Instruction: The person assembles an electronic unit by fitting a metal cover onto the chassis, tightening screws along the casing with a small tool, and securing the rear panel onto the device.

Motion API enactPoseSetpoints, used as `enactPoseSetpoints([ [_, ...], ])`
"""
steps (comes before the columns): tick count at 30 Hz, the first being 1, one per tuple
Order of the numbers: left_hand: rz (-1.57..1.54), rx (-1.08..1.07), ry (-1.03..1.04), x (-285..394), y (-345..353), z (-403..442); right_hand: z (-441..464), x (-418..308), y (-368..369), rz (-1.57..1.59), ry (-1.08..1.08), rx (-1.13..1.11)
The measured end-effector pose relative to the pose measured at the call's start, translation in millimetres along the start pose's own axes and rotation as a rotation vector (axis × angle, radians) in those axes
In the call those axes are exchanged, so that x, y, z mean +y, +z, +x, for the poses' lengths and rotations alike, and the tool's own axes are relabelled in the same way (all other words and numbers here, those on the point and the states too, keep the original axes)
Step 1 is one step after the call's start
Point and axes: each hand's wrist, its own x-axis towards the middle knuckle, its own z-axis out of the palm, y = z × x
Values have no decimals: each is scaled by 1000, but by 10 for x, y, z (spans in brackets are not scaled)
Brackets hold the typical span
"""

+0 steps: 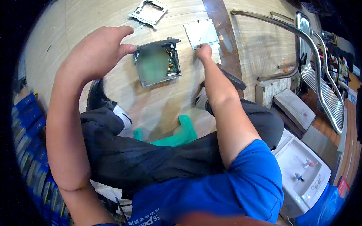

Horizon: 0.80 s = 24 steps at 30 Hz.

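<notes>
An opened electronic unit (pixel 142 79) with a dark metal frame stands on the floor between my feet. Green circuit boards show along its right side; a blurred patch covers its middle. My left hand (pixel 96 52) is at its upper left corner, thumb and index finger spread apart, the thumb tip at or very near the frame. To the right, a flat silvery metal cover (pixel 200 30) lies on the floor. My right hand (pixel 204 52) is at the cover's near edge with its fingers pinched together. What sits between those fingertips is hidden.
A white metal bracket frame (pixel 149 13) lies beyond the unit. A green plastic stool (pixel 175 139) is beneath me. Blue boxes (pixel 30 139) line the left; a chrome chair (pixel 320 75), cartons (pixel 296 107) and a white water dispenser (pixel 303 169) stand on the right.
</notes>
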Motion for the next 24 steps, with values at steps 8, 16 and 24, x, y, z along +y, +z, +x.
enactPoseSetpoints([
  [8, -17, 25, 70, 106, 44, -46, -558, 101, 164, 32, -27, -63],
  [16, 32, -30, 41, 136, 29, -11, -412, -22, 53, 89, -60, 45],
  [24, 15, -17, 48, 87, 107, 18, -9, -148, -205, 47, -53, 98],
])
